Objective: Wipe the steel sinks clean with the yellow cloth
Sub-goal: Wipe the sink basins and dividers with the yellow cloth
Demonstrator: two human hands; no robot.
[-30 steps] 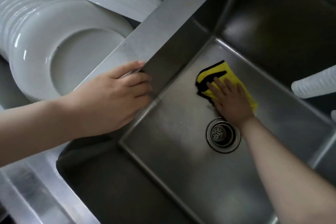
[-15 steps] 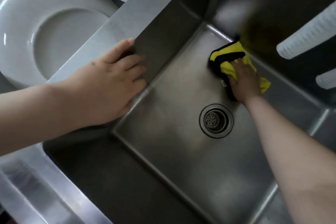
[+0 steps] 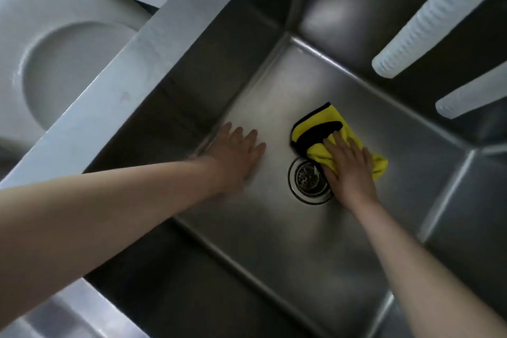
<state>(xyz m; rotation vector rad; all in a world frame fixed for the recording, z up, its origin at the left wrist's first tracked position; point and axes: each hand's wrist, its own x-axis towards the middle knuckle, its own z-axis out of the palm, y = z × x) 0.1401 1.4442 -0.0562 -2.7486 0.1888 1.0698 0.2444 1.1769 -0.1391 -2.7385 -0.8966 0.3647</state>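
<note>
Both forearms were bare from the frame's lower edge to the wrists, with no sleeve showing on either. The left hand (image 3: 237, 158) wore no glove, ring or band that could be seen; its outline was a little blurred, and four fingers (image 3: 251, 137) showed side by side. The right hand (image 3: 349, 170) was likewise ungloved, its wrist free of any watch or strap, its fingers (image 3: 338, 145) slim with short nails. No marks or jewellery could be made out on either arm. The left arm looked broader, lying nearer the camera.
</note>
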